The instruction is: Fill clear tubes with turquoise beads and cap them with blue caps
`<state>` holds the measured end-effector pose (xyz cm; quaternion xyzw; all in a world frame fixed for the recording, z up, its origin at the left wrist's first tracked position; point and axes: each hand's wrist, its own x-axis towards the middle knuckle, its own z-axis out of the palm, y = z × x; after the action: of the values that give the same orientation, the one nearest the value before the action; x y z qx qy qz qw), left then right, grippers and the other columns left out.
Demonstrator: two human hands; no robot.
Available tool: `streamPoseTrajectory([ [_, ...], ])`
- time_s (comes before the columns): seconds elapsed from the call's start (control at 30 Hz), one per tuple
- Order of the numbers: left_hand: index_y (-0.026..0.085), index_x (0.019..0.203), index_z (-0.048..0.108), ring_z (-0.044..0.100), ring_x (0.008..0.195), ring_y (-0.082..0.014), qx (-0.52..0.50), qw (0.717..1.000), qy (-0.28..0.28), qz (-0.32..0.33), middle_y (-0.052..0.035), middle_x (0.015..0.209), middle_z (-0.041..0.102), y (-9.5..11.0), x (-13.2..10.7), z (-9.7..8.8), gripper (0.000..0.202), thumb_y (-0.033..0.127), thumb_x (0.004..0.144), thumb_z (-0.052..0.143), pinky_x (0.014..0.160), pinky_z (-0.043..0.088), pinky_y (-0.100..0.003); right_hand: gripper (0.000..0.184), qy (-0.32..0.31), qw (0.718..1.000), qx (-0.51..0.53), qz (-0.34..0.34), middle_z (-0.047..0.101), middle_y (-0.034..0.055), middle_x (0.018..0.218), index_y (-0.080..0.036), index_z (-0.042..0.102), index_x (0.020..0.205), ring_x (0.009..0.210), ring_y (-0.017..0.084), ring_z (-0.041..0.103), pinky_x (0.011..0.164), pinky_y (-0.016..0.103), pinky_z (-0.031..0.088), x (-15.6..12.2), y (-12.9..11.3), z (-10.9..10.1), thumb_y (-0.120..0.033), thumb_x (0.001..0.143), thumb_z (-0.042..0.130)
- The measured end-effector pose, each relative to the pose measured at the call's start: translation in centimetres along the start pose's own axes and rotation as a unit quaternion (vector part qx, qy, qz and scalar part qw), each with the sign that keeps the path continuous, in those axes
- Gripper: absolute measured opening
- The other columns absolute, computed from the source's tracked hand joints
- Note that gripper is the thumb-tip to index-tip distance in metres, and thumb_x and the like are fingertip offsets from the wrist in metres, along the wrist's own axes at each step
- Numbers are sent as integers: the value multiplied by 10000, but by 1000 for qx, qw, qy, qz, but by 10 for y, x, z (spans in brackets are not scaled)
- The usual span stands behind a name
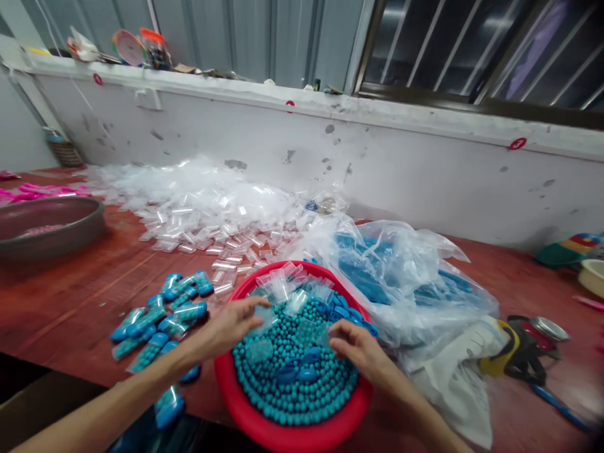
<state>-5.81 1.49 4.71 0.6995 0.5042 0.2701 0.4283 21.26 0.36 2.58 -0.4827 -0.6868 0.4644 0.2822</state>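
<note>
A red basin [224,384] in front of me holds many turquoise beads [302,390]. Clear plastic sleeves [283,286] and blue plastic caps [342,311] lie on top of them. At the basin's left side my left hand [243,321] is closed on a clear plastic sleeve [265,319]. Opposite it, above the beads, my right hand [353,343] has its fingertips pinched on another clear sleeve [324,336], which is blurred. More blue pieces [299,365] rest on the beads between my hands. Filled blue-capped tubes [160,321] lie left of the basin.
Loose clear sleeves [202,195] are heaped along the wall. A clear bag [406,270] of blue parts stands right of the basin, near a white cloth-like bag [457,377] and a yellow-and-black tool [512,349]. A grey basin [94,220] sits far left on the red table [117,270].
</note>
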Motion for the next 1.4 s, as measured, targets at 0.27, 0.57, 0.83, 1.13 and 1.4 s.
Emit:
streamPoseTrajectory([
  [0.27,173,1078,512,553,749,-189,28,997,62,33,-38,787,585,33,29,46,376,389,780,435,659,435,-298,206,81,989,124,25,436,-63,496,-155,589,798,402,82,390,406,205,312,27,-19,27,-330,744,494],
  [0.57,166,680,552,556,778,-233,158,982,-12,-103,-50,669,572,-3,14,58,54,188,663,506,713,389,-334,299,56,997,-48,-38,626,25,764,-162,598,1043,685,151,560,625,248,420,15,1,13,-255,777,496],
  [0.83,174,434,435,534,643,-195,11,980,-94,-177,11,458,456,-16,61,109,208,111,559,588,635,375,-287,270,19,1000,-3,-12,634,5,727,-186,613,1012,590,130,548,545,224,414,6,14,14,-256,794,470],
  [1.13,168,751,488,463,508,-74,-301,925,-120,-200,52,585,484,-8,56,88,225,326,648,609,502,352,-200,235,52,989,-129,-49,657,17,816,-191,640,906,760,153,586,694,235,417,3,9,8,-222,828,421],
  [1.4,183,831,476,561,634,-105,-397,903,-56,-153,31,694,562,-7,27,66,287,366,670,627,561,405,-214,205,-27,900,-435,7,684,59,786,-200,630,786,763,199,627,613,236,401,0,-11,22,-302,832,458],
])
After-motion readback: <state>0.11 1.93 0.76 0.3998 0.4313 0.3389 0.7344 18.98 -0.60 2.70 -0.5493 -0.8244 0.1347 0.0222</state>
